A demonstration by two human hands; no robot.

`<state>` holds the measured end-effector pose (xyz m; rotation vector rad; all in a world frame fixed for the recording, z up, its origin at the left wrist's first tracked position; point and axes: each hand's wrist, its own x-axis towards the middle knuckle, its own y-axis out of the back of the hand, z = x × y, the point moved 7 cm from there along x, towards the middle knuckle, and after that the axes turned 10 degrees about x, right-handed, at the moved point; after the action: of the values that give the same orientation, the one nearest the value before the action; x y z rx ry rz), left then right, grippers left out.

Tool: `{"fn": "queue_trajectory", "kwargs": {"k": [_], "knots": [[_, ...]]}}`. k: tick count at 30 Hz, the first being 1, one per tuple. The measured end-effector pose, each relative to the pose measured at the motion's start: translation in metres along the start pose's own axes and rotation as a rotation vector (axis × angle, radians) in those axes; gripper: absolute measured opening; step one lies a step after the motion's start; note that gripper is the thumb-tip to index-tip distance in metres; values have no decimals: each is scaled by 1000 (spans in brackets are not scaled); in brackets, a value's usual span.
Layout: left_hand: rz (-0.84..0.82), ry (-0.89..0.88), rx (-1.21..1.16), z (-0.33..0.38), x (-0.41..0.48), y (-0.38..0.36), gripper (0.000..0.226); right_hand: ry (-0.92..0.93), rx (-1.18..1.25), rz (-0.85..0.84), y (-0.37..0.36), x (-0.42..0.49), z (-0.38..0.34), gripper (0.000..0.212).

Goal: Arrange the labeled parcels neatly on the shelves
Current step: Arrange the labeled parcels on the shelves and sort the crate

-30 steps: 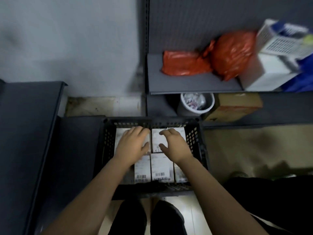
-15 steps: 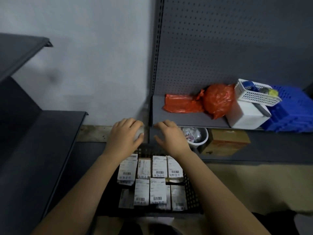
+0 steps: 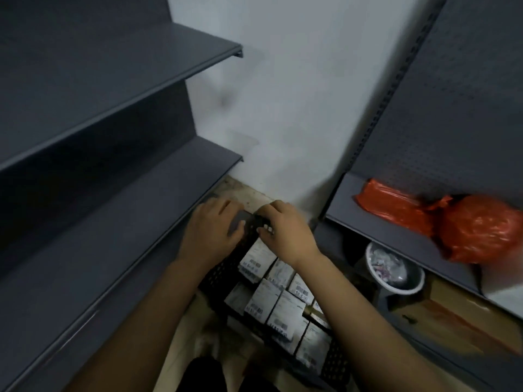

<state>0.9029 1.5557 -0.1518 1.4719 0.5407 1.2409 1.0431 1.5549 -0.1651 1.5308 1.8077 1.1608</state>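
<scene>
1. Head view, hands: both bare forearms reach forward and down from the bottom edge, converging over a black perforated crate [image 3: 222, 268] on the floor. The two hands sit close together at the crate's far rim, almost side by side.
2. The left hand [image 3: 210, 230] lies palm down. Its fingers reach over the far-left corner of the rim and its thumb is tucked on the inner side, so it grips that corner.
3. The right hand [image 3: 285, 227] is also palm down. Its fingers are curled back toward the wrist, nails showing, and hooked over the far rim just beside the left thumb.
4. The labeled parcels [image 3: 287, 309] are small white boxes with barcode stickers. They are packed upright in rows inside the crate, below and behind both wrists. None is in either hand or on a shelf.
5. On the left, the grey shelving unit [image 3: 169, 176] steps down in tiers, and the crate's left wall is near the front edge of its lowest tier.
6. On the right, a second grey shelf [image 3: 368, 219] stands in front of a pegboard back panel [image 3: 452, 108]. It carries two orange plastic bags [image 3: 481, 230] toward its front edge.
7. Under that shelf are a white bucket [image 3: 393, 290] of crumpled wrappers and, beside it, a cardboard box [image 3: 452, 315].
8. The picture is motion-blurred, so the label print is unreadable.
</scene>
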Motion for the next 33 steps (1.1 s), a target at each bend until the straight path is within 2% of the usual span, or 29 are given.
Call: {"fn": "queue_trajectory", "kwargs": {"k": [3, 13, 17, 25, 33], "knots": [[-26, 157, 82, -38, -49, 21, 34, 139, 11, -91, -31, 8, -47, 31], [120, 637, 380, -143, -263, 158, 28, 689, 143, -325, -136, -25, -291, 30], [179, 795, 477, -166, -363, 215, 26, 856, 192, -402, -177, -73, -394, 32], [170, 1050, 602, -196, -581, 322, 25, 1081, 247, -563, -262, -206, -584, 34], [165, 1256, 741, -204, -738, 403, 27, 1265, 258, -689, -320, -320, -724, 30]]}}
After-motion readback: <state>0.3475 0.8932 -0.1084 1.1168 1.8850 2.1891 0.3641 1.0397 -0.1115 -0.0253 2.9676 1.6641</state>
